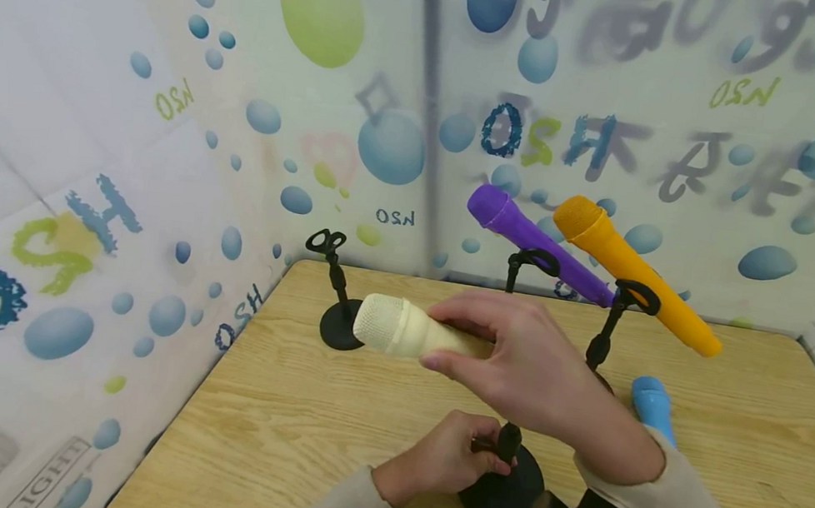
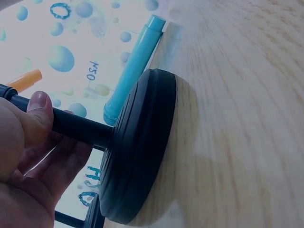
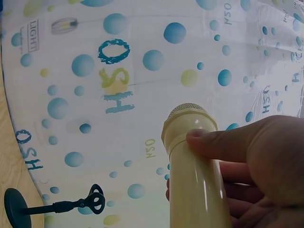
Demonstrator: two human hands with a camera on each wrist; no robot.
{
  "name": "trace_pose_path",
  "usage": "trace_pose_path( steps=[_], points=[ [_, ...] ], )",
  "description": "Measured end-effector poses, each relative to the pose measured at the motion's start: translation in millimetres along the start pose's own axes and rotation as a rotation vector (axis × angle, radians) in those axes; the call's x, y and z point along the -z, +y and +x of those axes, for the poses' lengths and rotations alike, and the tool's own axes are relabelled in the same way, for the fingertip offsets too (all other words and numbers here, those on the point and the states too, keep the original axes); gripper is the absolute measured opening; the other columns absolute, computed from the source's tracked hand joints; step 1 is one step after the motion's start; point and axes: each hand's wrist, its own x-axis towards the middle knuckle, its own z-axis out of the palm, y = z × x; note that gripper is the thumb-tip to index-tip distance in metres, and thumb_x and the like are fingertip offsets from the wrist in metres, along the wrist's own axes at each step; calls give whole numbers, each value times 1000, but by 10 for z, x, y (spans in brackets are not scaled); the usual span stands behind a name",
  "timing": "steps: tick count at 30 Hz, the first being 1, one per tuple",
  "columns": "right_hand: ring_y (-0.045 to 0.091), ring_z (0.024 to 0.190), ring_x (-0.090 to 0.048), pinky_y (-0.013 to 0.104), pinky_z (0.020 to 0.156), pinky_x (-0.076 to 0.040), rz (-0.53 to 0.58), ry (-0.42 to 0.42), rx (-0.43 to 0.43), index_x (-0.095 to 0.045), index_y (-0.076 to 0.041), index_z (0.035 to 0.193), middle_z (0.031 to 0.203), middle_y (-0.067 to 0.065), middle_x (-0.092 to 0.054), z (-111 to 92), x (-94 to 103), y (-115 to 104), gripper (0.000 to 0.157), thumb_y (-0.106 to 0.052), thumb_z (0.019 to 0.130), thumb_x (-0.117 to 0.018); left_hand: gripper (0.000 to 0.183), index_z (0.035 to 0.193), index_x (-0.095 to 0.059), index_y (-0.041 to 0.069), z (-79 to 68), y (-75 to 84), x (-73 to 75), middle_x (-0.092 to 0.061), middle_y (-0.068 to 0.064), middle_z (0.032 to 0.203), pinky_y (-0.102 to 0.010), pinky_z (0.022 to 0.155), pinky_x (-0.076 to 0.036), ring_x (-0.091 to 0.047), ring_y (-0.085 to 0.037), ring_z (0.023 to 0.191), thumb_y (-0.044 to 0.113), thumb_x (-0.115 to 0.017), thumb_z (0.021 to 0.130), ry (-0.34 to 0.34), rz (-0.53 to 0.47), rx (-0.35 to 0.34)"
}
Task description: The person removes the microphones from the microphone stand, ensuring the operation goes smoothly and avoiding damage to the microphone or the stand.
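Observation:
My right hand (image 1: 524, 359) grips a cream microphone (image 1: 414, 332) by its body, the mesh head pointing left. In the right wrist view the thumb lies along the microphone (image 3: 194, 175) just below its head collar. Below it, my left hand (image 1: 448, 456) holds the pole of a black microphone stand (image 1: 503, 500) near the front of the table. The left wrist view shows thumb and fingers around that pole, above the round base (image 2: 142, 142). The cream microphone is above this stand and apart from it; its tail end is hidden behind my right hand.
An unfilled black stand (image 1: 339, 322) is at the back left. Purple (image 1: 541, 240) and orange (image 1: 639, 272) microphones sit tilted in stands behind my right hand. A blue microphone (image 1: 654, 406) is at the right, partly behind my sleeve. Patterned sheeting (image 1: 358, 156) borders the wooden table (image 1: 269, 406).

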Motion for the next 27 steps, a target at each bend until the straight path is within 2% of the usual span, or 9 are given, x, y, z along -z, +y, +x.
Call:
trace_pose_path(
  steps=[7,10,16,18,23,27],
  points=[
    [14,103,-77,30,87,-65,11,-10,-7,-79,-9,122,120,6,-78,33,-24,-22,31,-18,94,-87,10,100,-74,-5,-3,-4,-1,-81,-22,101,-19,86,-61,-73,5,88,-13,-74,94,-1,-31,17],
    [14,102,-77,31,87,-65,9,-10,-8,-79,-9,121,120,5,-79,49,-34,-28,30,-18,93,-87,10,99,-75,-3,1,-7,-2,-82,-20,100,-18,85,-61,-74,4,89,-12,-75,94,5,-19,29],
    [12,100,-76,30,85,-65,-2,-10,2,-80,-10,119,115,3,-79,84,-53,-35,28,-18,93,-87,9,97,-75,-1,7,-4,-5,-83,-17,98,-16,86,-59,-80,-13,93,-9,-77,93,9,9,34],
    [11,99,-75,30,84,-65,-6,-9,13,-80,-10,119,113,2,-79,96,-58,-39,27,-18,93,-87,10,97,-75,-2,8,1,-5,-82,-18,99,-16,85,-60,-80,-11,92,-11,-76,93,8,1,35],
    [10,98,-74,31,85,-65,-16,-10,26,-81,-11,118,111,1,-79,121,-65,-53,26,-17,93,-87,11,98,-74,-4,5,5,-12,-82,-21,100,-18,84,-61,-74,4,88,-13,-74,93,5,-31,35],
    [9,96,-73,31,85,-65,-19,-7,19,-81,-11,118,110,0,-78,135,-71,-62,26,-16,93,-87,10,99,-75,-4,5,-5,-14,-82,-21,100,-18,85,-60,-75,2,89,-13,-75,94,6,-33,30]
  ],
)
